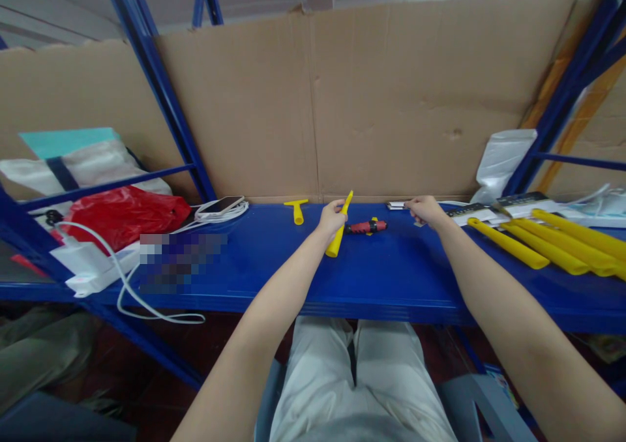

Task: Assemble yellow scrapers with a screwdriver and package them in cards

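My left hand [332,216] is closed around a yellow plastic handle [336,240], held tilted with its wider end low and toward me. Beside it on the blue shelf lies a red and black tool [366,227], perhaps a small electric screwdriver, with a bit of yellow showing at it. To the right, my right hand [424,210] has its fingers pinched together; a small pale thing shows below the fingertips, too small to name. A small white and dark box [395,205] lies just left of those fingers. Left of my left hand rests a yellow T-shaped piece [297,212].
Several yellow handles [508,242] lie at the right, by flat black-and-white packages [521,202]. At left are a phone [222,206] on a coiled white cable, a red bag [128,215] and a white power strip [100,267]. Cardboard [381,103] walls the back.
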Demonstrator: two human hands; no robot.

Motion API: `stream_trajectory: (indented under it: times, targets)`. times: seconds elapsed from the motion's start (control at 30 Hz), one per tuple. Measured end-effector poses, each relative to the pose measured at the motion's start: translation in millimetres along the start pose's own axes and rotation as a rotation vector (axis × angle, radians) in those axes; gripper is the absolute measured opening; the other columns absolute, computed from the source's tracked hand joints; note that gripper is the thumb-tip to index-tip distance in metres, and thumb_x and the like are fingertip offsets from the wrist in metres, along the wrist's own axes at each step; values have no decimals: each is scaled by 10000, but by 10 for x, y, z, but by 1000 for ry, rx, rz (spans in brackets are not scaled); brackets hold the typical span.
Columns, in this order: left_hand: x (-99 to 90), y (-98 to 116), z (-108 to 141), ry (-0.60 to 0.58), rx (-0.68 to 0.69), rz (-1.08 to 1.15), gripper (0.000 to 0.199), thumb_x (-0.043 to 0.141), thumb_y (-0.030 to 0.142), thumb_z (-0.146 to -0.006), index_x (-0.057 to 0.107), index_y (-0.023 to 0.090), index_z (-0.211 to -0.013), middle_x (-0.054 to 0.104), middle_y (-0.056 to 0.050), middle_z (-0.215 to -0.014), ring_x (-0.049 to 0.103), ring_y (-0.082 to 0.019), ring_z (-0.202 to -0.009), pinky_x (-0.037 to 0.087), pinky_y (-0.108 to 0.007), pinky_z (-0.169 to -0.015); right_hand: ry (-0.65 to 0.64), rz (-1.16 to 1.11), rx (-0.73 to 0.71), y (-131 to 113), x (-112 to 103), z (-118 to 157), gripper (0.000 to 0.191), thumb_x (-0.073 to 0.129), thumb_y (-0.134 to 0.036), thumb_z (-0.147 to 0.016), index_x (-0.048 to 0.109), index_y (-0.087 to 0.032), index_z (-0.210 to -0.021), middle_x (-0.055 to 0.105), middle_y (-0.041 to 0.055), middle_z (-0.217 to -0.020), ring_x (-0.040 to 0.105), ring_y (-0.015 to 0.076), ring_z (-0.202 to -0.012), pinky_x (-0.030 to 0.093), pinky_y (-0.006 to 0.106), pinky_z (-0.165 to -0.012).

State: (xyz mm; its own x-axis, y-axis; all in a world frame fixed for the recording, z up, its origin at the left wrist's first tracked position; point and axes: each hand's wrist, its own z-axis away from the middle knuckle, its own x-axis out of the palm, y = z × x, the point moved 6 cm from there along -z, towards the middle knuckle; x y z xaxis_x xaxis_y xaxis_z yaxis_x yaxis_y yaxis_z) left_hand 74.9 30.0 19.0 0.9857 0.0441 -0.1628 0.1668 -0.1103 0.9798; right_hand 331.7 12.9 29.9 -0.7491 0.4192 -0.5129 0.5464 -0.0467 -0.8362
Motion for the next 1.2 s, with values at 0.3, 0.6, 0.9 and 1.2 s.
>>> stream_trajectory:
  times: [0.3,0.6,0.9,1.2]
  targets:
    - [12,-1,3,-6,29,-10,600,582,-107,-647,648,160,-1180,651,-107,-1146,663,-161,-867,506,-222,-696,212,214,79,139,-225,-335,110,558,-80,-750,650,-123,-791,623,82,-634,616,188,-599,490,279,-552]
    - [21,13,29,-17,50,-35,616,546,-112,-649,634,148,-1201,636,-129,-1197,653,-177,-926,511,-234,-734,211,546,234,254,-141,-568,442,632,-390,-799,636,-96,-1129,591,247,-1193,484,351,-1235,445,481,-948]
    - [33,7,27,1,72,-36,600,595,-105,-636,651,158,-1172,645,-123,-1184,643,-196,-983,506,-250,-778,237,556,273,262,12,-555,447,649,-252,-772,570,-78,-1176,579,265,-1231,484,352,-1247,368,536,-1004]
    - [28,23,47,-5,69,-56,583,554,-97,-659,638,143,-1183,637,-125,-1204,639,-195,-987,504,-254,-775,447,168,149,187,-72,-633,477,651,-240,-741,515,-64,-1163,565,259,-1204,535,343,-1167,412,469,-976]
